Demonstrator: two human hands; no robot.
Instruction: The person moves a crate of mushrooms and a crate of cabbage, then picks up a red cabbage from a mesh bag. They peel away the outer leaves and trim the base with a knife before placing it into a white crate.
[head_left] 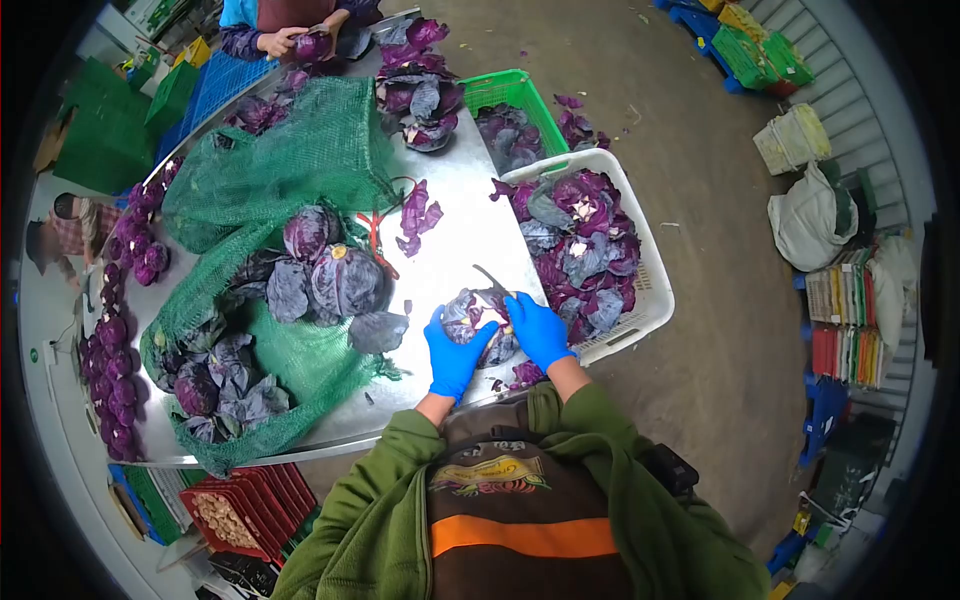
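Observation:
A red cabbage with loose outer leaves and a pale cut patch sits between my blue-gloved hands over the steel table, close to its front edge. My left hand grips its near left side, thumb across the top. On the right side my right hand closes its fingers on the cabbage's leaves. A dark, thin curved piece sticks out beyond the right fingertips. Left of my hands, whole cabbages with grey-purple leaves lie on an opened green mesh sack. Small purple leaf scraps lie by my right wrist.
A white crate full of leaves stands against the table's right edge, a green crate behind it. Trimmed cabbages line the far left edge. Across the table, another person's hands hold a cabbage. Red crates stand below left.

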